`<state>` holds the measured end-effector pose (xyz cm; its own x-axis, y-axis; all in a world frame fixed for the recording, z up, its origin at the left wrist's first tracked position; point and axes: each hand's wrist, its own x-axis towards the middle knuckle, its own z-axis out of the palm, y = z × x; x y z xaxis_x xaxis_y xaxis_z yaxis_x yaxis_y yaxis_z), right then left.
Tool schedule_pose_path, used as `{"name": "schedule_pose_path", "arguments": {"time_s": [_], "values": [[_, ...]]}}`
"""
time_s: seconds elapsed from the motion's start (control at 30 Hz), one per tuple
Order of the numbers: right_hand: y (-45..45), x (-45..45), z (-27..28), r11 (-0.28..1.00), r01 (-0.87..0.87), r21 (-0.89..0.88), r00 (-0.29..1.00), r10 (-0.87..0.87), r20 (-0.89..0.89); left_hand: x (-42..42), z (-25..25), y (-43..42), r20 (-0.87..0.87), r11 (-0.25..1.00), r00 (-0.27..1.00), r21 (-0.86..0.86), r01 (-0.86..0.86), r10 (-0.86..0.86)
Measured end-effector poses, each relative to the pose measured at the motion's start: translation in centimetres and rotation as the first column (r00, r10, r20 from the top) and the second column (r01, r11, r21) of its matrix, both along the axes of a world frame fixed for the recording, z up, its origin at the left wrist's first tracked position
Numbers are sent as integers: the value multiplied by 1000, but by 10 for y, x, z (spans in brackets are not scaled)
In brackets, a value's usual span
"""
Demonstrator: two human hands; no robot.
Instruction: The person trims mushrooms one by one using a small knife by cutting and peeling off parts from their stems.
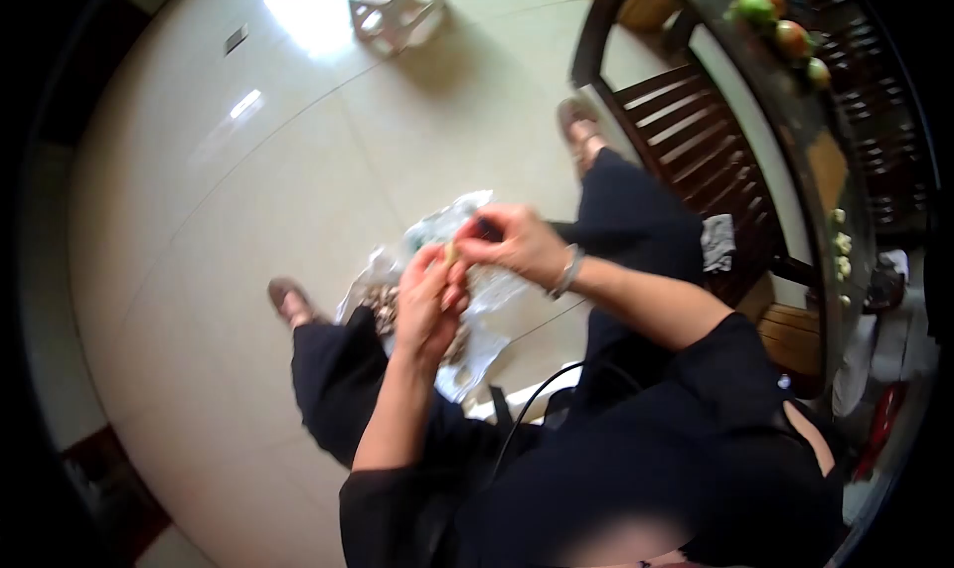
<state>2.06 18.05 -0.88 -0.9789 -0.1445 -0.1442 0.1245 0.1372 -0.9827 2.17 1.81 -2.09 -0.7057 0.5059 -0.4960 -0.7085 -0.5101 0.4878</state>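
Note:
My left hand (429, 305) is closed, its fingertips pinching a small pale yellow piece (452, 253). My right hand (512, 245), with a band on the wrist, is closed round a small dark object (488, 230), perhaps a handle. Its fingertips meet the pale piece. Whether a blade is there cannot be made out. Below both hands a crumpled whitish plastic bag (482, 354) lies spread between the legs. Small brownish pieces (380, 305) lie on it, partly hidden by my left hand.
A light stool (396, 13) stands on the tiled floor (229, 230) at the top. On the right are a slatted dark wooden chair (686, 121) and a long table (810, 136), bearing several red-green round fruits (790, 38) and small white pieces (844, 245). A grey cloth (717, 243) hangs nearby.

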Motion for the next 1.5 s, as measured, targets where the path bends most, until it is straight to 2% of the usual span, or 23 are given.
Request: {"name": "schedule_pose_path", "arguments": {"time_s": [0.1, 0.23, 0.33, 0.37, 0.43, 0.5, 0.57, 0.6, 0.7, 0.8, 0.9, 1.03, 1.07, 1.1, 1.13, 1.17, 1.2, 1.23, 1.27, 1.3, 1.37, 1.43, 1.5], "values": [[-2, -2, -2, 992, 101, -77, 994, -103, -34, -3, 1, 1, 22, 977, 999, 213, 26, -31], [1, -4, 9, 981, 80, -177, 997, -79, 12, -4, 6, 3, 21, 954, 999, 300, 25, -33], [6, -6, 13, 994, 49, -102, 997, -43, 58, -5, 4, 2, 30, 933, 999, 360, 24, -37], [8, -6, 8, 999, 33, 29, 999, -33, 2, -5, 4, 2, 30, 932, 999, 361, 23, -37], [7, -6, 6, 987, 25, 162, 999, -17, -52, -5, 5, 1, 65, 941, 998, 339, 1, -24], [2, -6, 10, 998, 55, -9, 995, -56, -88, -5, 5, 1, 65, 941, 997, 337, 11, -34], [2, -7, 12, 1000, 16, -23, 984, -20, -177, -7, 5, 2, 61, 937, 996, 348, 34, -59], [3, -6, 15, 998, -32, -56, 997, 27, -74, -6, 6, 1, 74, 958, 994, 282, 54, -78], [2, -7, 1, 969, -84, 234, 894, 177, -413, -3, 5, 1, 99, 973, 983, 189, 132, -152], [-1, -6, -7, 973, 8, 231, 865, 109, -489, -2, 3, 1, 153, 970, 975, 206, 127, -160], [2, -5, 8, 968, 148, 201, 897, -45, -439, -6, 0, 1, 12, 977, 985, 126, 170, -173], [59, -18, 47, 963, 261, -72, 917, -271, -293, -10, -12, -7, -27, 991, 992, -66, 120, -122], [82, -18, 61, 931, 311, -193, 880, -359, -312, -10, -11, -8, -35, 989, 993, -100, 107, -111], [105, -5, 96, 899, 438, -11, 860, -423, -285, -10, -12, -11, -44, 990, 993, -94, 109, -114], [141, -4, 87, 865, 471, -173, 780, -500, -377, -11, -16, -13, -74, 987, 989, -109, 119, -127], [173, 10, 102, 790, 608, 81, 722, -507, -470, -12, -18, -13, -101, 985, 985, -122, 125, -138], [214, 23, 100, 685, 712, 154, 643, -549, -535, -11, -17, -12, -120, 981, 983, -151, 120, -139], [247, 44, 110, 478, 802, 358, 591, -550, -591, -11, -18, -12, -122, 983, 984, -140, 114, -132], [274, 65, 114, 332, 859, 391, 512, -512, -690, -11, -22, -14, -145, 967, 976, -217, 130, -164], [302, 89, 118, 114, 853, 510, 484, -540, -688, -10, -26, -15, -167, 946, 966, -291, 143, -197], [340, 132, 124, -126, 788, 602, 449, -551, -703, -8, -35, -14, -207, 939, 957, -320, 130, -203], [370, 171, 126, -236, 705, 669, 481, -534, -695, -7, -45, -10, -200, 829, 938, -543, 134, -282], [389, 198, 123, -280, 614, 738, 512, -570, -642, -7, -57, -8, -203, 812, 932, -568, 138, -301]]}}
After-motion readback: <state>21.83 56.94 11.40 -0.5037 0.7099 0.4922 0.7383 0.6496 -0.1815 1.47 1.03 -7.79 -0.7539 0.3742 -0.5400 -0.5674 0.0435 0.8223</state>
